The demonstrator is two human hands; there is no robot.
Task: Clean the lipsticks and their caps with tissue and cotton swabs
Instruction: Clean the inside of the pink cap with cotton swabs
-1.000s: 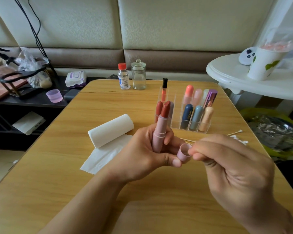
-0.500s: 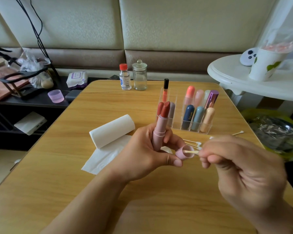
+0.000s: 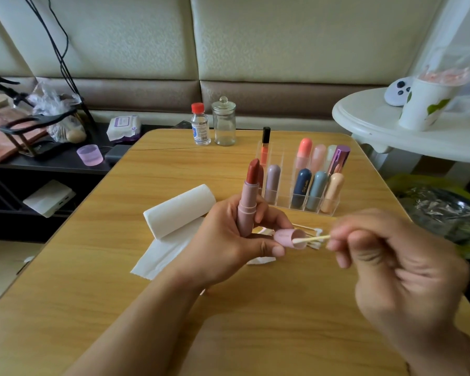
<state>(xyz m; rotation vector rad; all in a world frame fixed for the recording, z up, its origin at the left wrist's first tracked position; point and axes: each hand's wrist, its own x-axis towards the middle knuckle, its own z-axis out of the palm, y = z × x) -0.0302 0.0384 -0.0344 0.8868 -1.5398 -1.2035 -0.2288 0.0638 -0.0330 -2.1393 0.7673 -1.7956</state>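
Two hands (image 3: 228, 234); ten lipsticks (image 3: 318, 183); one cap (image 3: 288, 238); one tissue roll (image 3: 178, 211).

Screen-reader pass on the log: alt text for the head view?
The left hand holds an uncapped pink lipstick upright and pinches its pink cap, while the right hand pushes a cotton swab into the cap's opening. Behind, on the wooden table, are a tissue roll and a clear organizer of lipsticks.

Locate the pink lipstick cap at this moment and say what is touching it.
In the head view, the pink cap sits centre frame, pinched by the left hand, just below the uncapped lipstick; the right hand pokes a cotton swab into its opening.
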